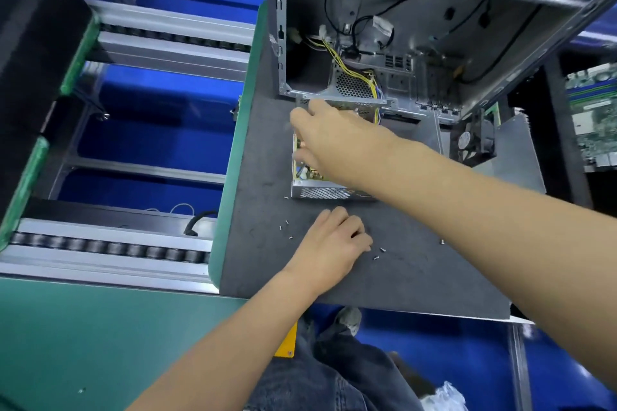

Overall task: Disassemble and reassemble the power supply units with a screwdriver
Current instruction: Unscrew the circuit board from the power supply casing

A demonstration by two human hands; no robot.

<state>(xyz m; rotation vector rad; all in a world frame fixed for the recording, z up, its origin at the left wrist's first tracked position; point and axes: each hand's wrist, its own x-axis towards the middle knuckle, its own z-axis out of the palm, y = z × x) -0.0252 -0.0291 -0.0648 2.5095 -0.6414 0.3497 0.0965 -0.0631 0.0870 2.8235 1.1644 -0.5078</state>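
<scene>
- The power supply unit [329, 177] sits open on the grey mat [417, 277], directly in front of the computer case [434, 43]; its yellow wires [354, 72] run into the case.
- Loose screws [379, 253] lie scattered on the mat (easily brushed away by a forearm sweep).
- Right hand [329, 137] reaches across the unit, fingers extended, gripping nothing visible.
- Left hand [334, 243] rests on the mat, fingers curled; contents cannot be determined.

One wide-angle camera sits on my head and looks forward and steeply down. It is close over the bench [384, 284], so my forearms run in from the bottom edge and my legs and the blue floor [450, 337] show beneath. The open computer case [417, 53] fills the top, with straight edges bowed toward the corners.
</scene>
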